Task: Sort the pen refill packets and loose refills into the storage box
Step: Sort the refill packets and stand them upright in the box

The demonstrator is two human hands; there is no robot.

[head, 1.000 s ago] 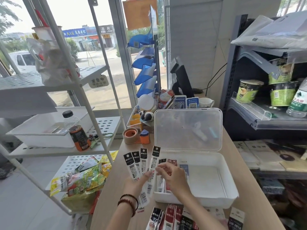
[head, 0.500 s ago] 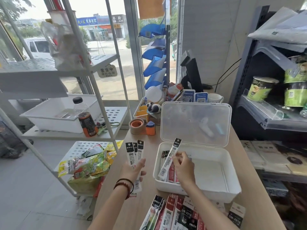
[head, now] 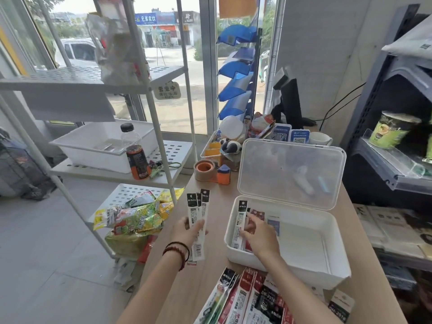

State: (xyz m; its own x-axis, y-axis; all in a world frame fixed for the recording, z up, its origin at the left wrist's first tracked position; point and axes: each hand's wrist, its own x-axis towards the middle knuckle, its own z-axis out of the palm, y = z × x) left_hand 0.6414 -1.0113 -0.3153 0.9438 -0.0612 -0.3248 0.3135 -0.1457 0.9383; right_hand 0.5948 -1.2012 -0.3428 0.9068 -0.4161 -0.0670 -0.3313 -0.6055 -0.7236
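A white storage box stands open on the wooden counter, its clear lid propped upright behind it. My left hand holds a fan of three slim refill packets with black tops, just left of the box. My right hand is inside the box's left end, fingers pinching one slim packet that lies against the left wall beside red packets. A pile of wider refill packets lies on the counter at the near edge.
A tape roll and an orange dispenser sit behind the box on the left. A desk organiser, QR-code stands and a mug crowd the back. A white rack with snack bags stands left; dark shelving is right.
My right hand has carried one slim packet from the fan in my left hand down into the box's left end. The left hand now holds three.
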